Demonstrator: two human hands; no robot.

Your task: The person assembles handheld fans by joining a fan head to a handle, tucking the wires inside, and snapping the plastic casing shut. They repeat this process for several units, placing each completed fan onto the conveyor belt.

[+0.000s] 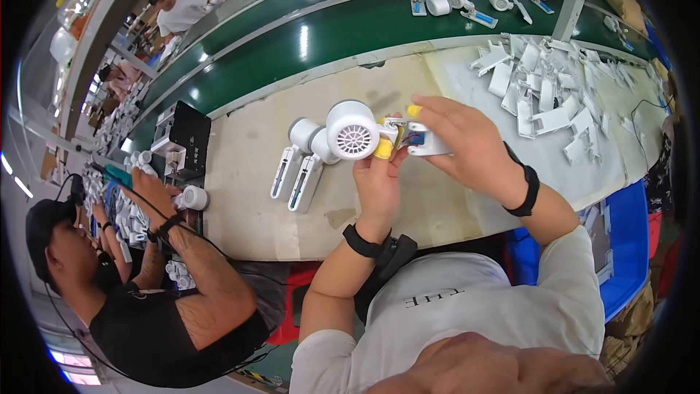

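Note:
A white round-headed device with a slotted grille [355,136] is in front of me over the table, its opened handle pointing right. My left hand [378,190] is closed around the handle near the head, with a yellow cot on a fingertip. From the right, my right hand [472,147], also with a yellow finger cot, grips a white plastic handle piece [429,146] at the handle's end. A blue part [415,138] and thin wires show between the two hands. Just left, two similar white devices lie with their slotted handles [285,173] [305,184] toward me.
White plastic shells [543,95] are heaped at the table's right. Behind runs a green conveyor [292,47] carrying several white parts. A black box-shaped machine [186,138] stands at the left edge, near a co-worker in black [175,328]. A blue bin [627,248] sits low at right.

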